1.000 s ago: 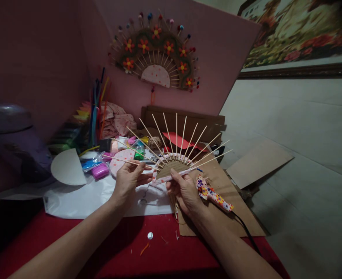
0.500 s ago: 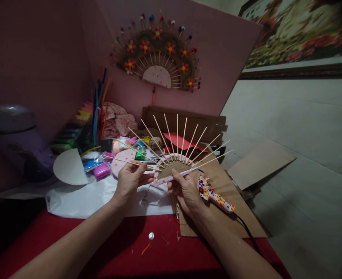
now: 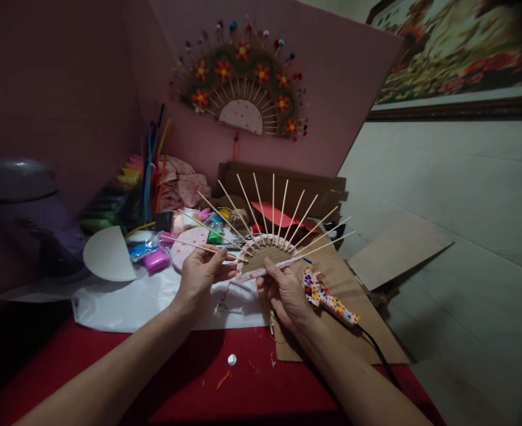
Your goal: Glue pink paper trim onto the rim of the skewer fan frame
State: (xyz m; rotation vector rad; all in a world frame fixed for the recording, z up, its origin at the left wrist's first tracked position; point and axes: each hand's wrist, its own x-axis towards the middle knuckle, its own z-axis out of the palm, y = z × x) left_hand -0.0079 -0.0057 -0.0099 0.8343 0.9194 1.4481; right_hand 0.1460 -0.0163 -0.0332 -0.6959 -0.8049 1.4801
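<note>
A half-round cardboard piece [image 3: 267,258] with a pink dotted cloth edge is held up over the table, several thin wooden sticks fanning out from its curved rim. My right hand [image 3: 282,290] grips its straight lower edge, thumb on the front face. With thumb and fingers my left hand [image 3: 204,275] pinches the lowest left stick [image 3: 190,243], close to where it meets the rim. Right of my right hand lies a glue gun [image 3: 329,297] wrapped in flowered cloth, its cord running off the table.
A finished-looking fan [image 3: 243,89] with orange flowers hangs on the pink board. Packets of coloured clay [image 3: 156,259], a white half disc [image 3: 109,254] and white sheeting [image 3: 123,305] lie left. Flat cardboard [image 3: 344,337] lies at right on the red cloth [image 3: 163,378]. Bundled pipe cleaners [image 3: 149,171] stand behind.
The whole view has shifted very slightly. Both hands keep their hold on the cardboard piece and the stick, with no other visible difference.
</note>
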